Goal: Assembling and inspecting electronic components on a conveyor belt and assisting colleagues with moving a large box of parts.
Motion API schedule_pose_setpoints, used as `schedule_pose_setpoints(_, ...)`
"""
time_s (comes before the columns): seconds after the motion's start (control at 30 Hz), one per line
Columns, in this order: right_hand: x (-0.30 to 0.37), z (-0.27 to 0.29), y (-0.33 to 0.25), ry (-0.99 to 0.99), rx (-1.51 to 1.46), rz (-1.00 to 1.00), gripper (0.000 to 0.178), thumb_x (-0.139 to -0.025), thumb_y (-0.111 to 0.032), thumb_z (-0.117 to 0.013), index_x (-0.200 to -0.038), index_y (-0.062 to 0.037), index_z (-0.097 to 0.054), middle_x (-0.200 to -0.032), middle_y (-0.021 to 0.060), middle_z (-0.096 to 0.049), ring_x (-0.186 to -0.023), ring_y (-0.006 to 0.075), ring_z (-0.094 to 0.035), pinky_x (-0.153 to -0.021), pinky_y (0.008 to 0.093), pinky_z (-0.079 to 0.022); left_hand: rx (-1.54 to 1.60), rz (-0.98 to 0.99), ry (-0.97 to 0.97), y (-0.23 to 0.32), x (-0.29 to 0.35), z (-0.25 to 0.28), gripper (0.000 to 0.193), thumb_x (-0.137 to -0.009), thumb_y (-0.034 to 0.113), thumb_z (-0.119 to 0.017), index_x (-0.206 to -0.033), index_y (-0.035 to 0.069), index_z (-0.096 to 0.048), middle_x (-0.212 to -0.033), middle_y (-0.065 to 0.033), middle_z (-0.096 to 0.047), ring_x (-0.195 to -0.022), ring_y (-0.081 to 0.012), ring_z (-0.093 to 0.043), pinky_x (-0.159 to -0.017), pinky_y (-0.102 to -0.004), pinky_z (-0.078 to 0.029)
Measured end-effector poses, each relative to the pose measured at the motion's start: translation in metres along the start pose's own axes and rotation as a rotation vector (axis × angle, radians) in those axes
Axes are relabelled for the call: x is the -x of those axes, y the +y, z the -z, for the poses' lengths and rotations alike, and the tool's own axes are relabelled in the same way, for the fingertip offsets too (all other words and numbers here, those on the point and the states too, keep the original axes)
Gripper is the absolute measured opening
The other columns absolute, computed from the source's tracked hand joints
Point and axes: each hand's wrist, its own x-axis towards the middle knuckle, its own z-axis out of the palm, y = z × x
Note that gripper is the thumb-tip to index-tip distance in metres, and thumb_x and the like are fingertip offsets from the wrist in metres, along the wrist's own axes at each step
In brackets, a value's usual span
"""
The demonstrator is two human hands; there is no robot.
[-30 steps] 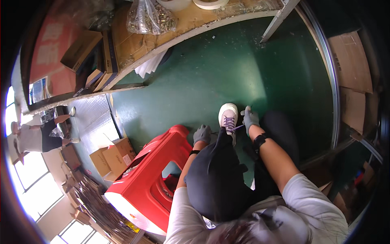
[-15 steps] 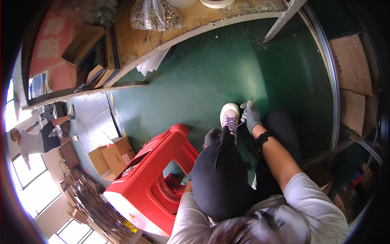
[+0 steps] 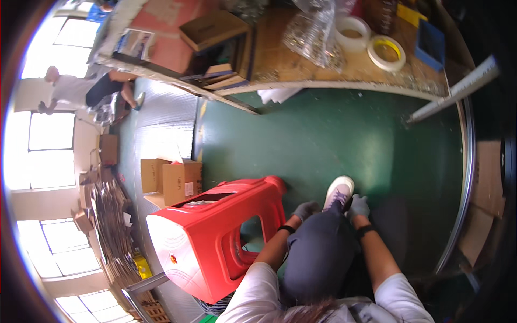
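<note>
Both of my hands wear grey gloves and are down at my shoe, a pale pink and white sneaker (image 3: 339, 192) with purple laces. My left hand (image 3: 307, 210) is just left of the sneaker by the trouser leg; its fingers are partly hidden and small. On the other side, my right hand (image 3: 357, 206) is close to the laces and the dark trouser hem, with its fingers bent in. What those fingers hold, if anything, is too small to make out. My dark trouser knee (image 3: 320, 253) rises between the forearms.
A red plastic stool (image 3: 215, 242) lies on its side at my left, an open cardboard box (image 3: 180, 180) beyond it. Ahead, a wooden workbench (image 3: 269, 64) bears tape rolls (image 3: 386, 53) and a bag of small parts (image 3: 315, 40). Another person (image 3: 81, 89) is far left.
My view has turned, so the bench shows more fully. My right hand, raised beside the sneaker with a lace drawn out, is now lower against the shoe. My left hand shows more.
</note>
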Motion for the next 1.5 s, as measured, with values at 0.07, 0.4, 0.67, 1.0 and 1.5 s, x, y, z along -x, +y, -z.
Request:
schedule_pose_setpoints(0.07, -0.002, 0.003, -0.025, 0.151, -0.517, -0.233, 0.063, -0.080, -0.049, -0.049, -0.125, -0.0056, -0.042, -0.123, 0.0250, -0.050, -0.111, 0.0379, -0.052, -0.089, 0.0441, -0.044, -0.124, 0.126, -0.222, 0.001, 0.002, 0.016, 0.026, -0.085, 0.031, -0.055, -0.092, 0.010, -0.069, -0.087, -0.0129, -0.068, -0.078, -0.0213, -0.063, -0.073, -0.0337, -0.048)
schedule_pose_setpoints(0.4, -0.050, -0.019, 0.004, -0.393, 0.344, 0.749, 0.025, -0.080, -0.027, -0.055, -0.093, -0.0092, -0.066, -0.099, 0.0194, -0.062, -0.093, 0.0322, -0.062, -0.076, 0.0392, -0.050, -0.962, 0.335, 0.086, 0.083, -0.016, -0.033, 0.042, -0.065, 0.041, -0.074, -0.088, 0.006, -0.069, -0.089, -0.0206, -0.064, -0.088, -0.0347, -0.063, -0.075, -0.0398, -0.049)
schedule_pose_setpoints(0.67, -0.051, -0.076, -0.003, 0.037, -0.237, 0.296, 0.026, -0.081, -0.028, -0.052, -0.089, -0.0088, -0.067, -0.089, 0.0172, -0.065, -0.083, 0.0335, -0.064, -0.071, 0.0439, -0.051, -0.698, 0.319, 0.304, 0.066, -0.013, -0.036, 0.039, -0.069, 0.038, -0.075, -0.087, 0.004, -0.070, -0.084, -0.0168, -0.067, -0.076, -0.0295, -0.066, -0.071, -0.0371, -0.049)
schedule_pose_setpoints(1.0, -0.051, -0.111, -0.006, 0.274, -0.184, 0.344, 0.028, -0.083, -0.029, -0.049, -0.082, -0.0070, -0.065, -0.084, 0.0180, -0.065, -0.076, 0.0362, -0.063, -0.068, 0.0455, -0.051, -0.496, -0.057, -0.021, 0.052, -0.017, -0.023, 0.025, -0.074, 0.023, -0.069, -0.094, 0.007, -0.069, -0.085, -0.0128, -0.068, -0.078, -0.0246, -0.065, -0.075, -0.0338, -0.049)
schedule_pose_setpoints(1.5, -0.044, -0.083, 0.010, 0.285, -0.036, 0.547, 0.013, -0.076, -0.017, -0.054, -0.075, -0.0088, -0.064, -0.072, 0.0146, -0.062, -0.071, 0.0353, -0.062, -0.062, 0.0455, -0.048, -0.615, 0.051, -0.016, 0.066, -0.025, -0.035, 0.026, -0.070, 0.023, -0.070, -0.089, 0.006, -0.071, -0.086, -0.0140, -0.069, -0.077, -0.0229, -0.066, -0.074, -0.0334, -0.050)
